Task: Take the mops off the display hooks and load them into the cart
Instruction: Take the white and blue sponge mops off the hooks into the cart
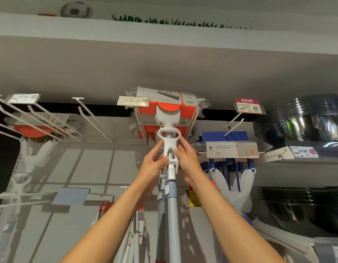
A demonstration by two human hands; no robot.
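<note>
Both arms reach up toward the display. The left hand point(154, 164) and the right hand point(185, 161) close from either side on the white plastic wringer handle of a mop point(169, 149), fingers curled against it just below its oval loop. The mop's head sits in an orange and white cardboard sleeve point(164, 103) that hangs from white display hooks point(195, 111) high up, under a grey shelf point(164, 69). Its pale blue pole point(173, 215) runs down between the forearms to the near edge of the view, with a second pole just left of it (probably another mop behind, though the heads overlap).

A price tag reading 44.90 point(133, 101) hangs just left of the sleeve. Farther left, bare white hooks point(41, 120) jut out, and another white mop point(31, 154) hangs below them. To the right hang blue sponge mops point(231, 149) in a boxed label, under a red-topped tag reading 19.90 point(247, 106). Stacks of black basins point(301, 120) fill the far right shelves.
</note>
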